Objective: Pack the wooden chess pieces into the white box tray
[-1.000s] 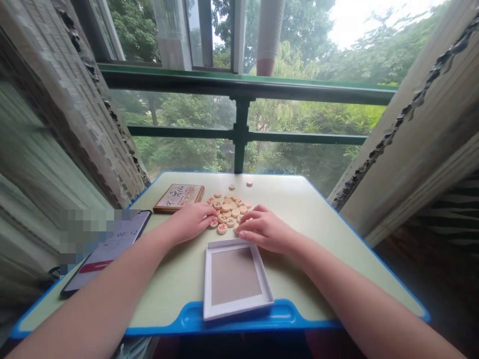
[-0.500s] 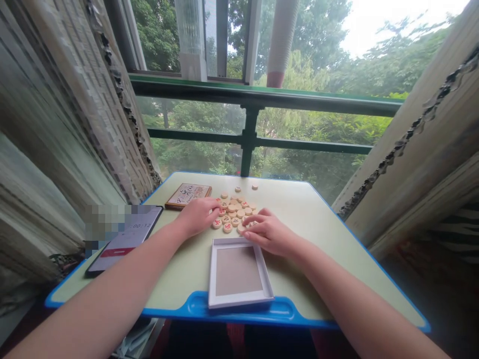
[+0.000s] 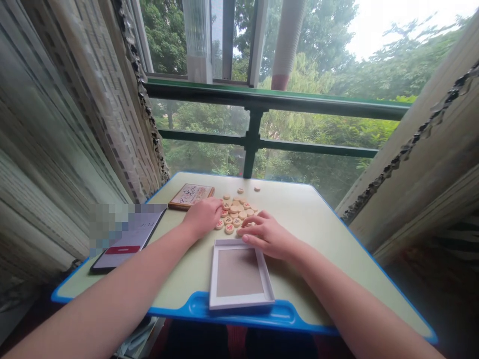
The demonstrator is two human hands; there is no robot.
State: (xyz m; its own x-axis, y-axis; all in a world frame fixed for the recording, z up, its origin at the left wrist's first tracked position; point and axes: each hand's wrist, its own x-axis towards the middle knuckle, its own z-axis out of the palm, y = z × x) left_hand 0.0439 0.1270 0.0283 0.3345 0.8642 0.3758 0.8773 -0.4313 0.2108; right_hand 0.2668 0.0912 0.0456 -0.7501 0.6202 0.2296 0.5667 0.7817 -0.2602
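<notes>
Several round wooden chess pieces (image 3: 236, 212) with red or dark marks lie in a loose pile on the pale green table (image 3: 322, 234). My left hand (image 3: 204, 215) rests on the pile's left side, fingers curled over some pieces. My right hand (image 3: 264, 234) lies on the pile's near right edge, fingers bent and pressed on pieces; what they hold is hidden. An empty shallow white box tray (image 3: 239, 273) sits just in front of both hands at the table's near edge.
A brown box lid (image 3: 191, 196) with printed characters lies at the back left. A phone (image 3: 129, 238) with a lit screen sits at the left edge. Two stray pieces (image 3: 256, 189) lie behind the pile. Curtains hang on both sides; a green window rail (image 3: 269, 97) runs behind.
The camera has tilted up and shifted a little. Both hands stay on the pile, with the fingers drawn slightly closer over the pieces.
</notes>
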